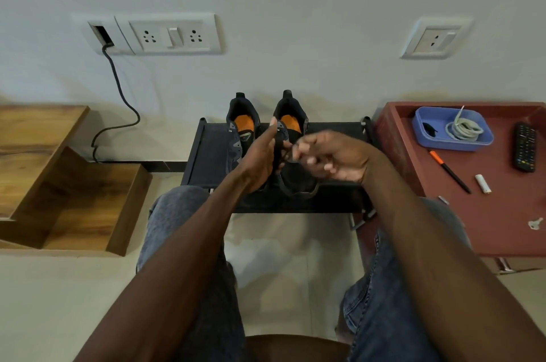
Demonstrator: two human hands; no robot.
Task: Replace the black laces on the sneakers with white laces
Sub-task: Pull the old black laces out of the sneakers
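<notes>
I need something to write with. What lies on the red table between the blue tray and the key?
In the head view, an orange-capped black pen and a small white battery-like cylinder lie between the blue tray and key.

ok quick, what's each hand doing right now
Left hand: fingers straight, beside the black lace; grip cannot be told.
Right hand: fingers pinch the black lace.
</notes>
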